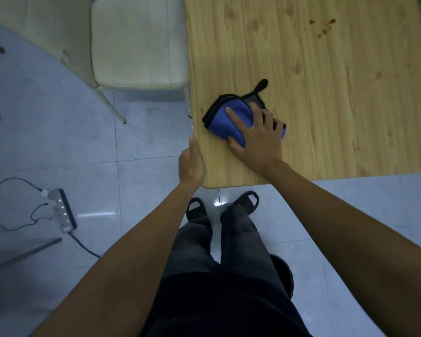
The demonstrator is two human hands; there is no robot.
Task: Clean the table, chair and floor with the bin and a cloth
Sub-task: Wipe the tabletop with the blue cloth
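A folded blue cloth with black edging lies on the wooden table near its left edge. My right hand presses flat on the cloth, fingers spread and straight. My left hand is held edge-on against the table's left side near the corner, palm facing the table, fingers straight. Reddish-brown stains mark the far right of the tabletop, and tiny specks sit just beyond the cloth. No bin is in view.
A cream padded chair stands close against the table's left edge. A power strip with cables lies on the tiled floor at left. A dirty smear marks the floor under the chair. My legs and sandals stand at the table's near corner.
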